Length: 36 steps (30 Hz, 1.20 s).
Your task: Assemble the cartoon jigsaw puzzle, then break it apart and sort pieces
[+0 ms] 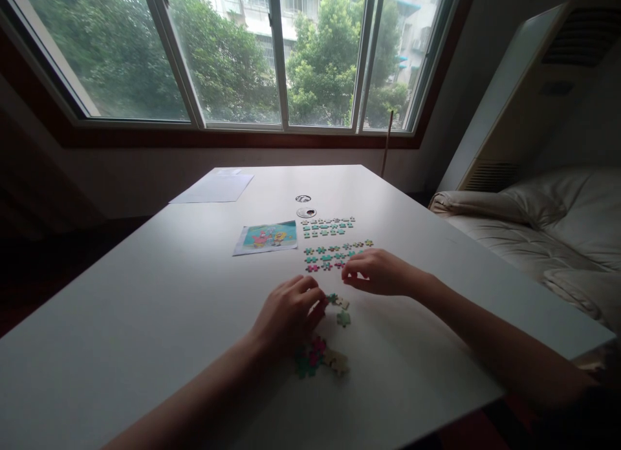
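Observation:
My left hand (292, 306) is low over the white table (169, 321), fingers curled and closed at a green puzzle piece (332, 298) that shows past the fingertips. A pale piece (343, 303) and a light green piece (343, 318) lie just beyond it. Below the left hand sits a small heap of pieces, with pink ones (317, 350), dark green ones and tan ones (337, 361). My right hand (376, 272) is bent in a pinch at the nearest row of laid-out pieces, its fingertips by a pink piece (339, 264). The fingers partly hide what they grip.
Several rows of separate pieces (327, 229) run across the table's middle. Left of them lies a cartoon picture sheet (269, 236). Two round flat items (306, 213) are behind, and white paper (213, 186) rests at the far left. A pale sofa (524, 224) stands to the right.

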{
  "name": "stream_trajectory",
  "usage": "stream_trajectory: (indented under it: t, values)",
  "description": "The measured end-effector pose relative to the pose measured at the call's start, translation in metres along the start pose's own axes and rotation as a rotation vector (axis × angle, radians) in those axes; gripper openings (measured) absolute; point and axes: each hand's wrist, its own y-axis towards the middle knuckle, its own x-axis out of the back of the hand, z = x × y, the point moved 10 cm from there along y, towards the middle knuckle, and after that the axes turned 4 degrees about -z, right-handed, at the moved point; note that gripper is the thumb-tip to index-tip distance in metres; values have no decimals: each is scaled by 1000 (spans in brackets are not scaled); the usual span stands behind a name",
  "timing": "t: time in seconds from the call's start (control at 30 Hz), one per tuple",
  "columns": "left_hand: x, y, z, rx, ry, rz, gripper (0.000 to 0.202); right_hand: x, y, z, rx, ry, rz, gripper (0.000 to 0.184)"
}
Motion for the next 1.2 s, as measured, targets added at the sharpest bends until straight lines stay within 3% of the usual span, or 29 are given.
stream_trajectory:
  t: [0.17,0.6,0.73,1.0,1.2]
  values:
    - [2,2,25,220,-273,-58,17,1,3,17,32,-16,-41,15]
    - [2,3,29,304,-392,-34,22,7,3,28,95,-143,-152,25]
    - [2,2,28,273,-376,17,21,17,1,19,86,-164,-217,24]
    - [-10,-9,27,193,-240,167,14,55,-13,-20,-77,-249,-487,17]
    - [-14,-10,26,188,-189,207,17,57,-17,-30,-111,-258,-508,17]
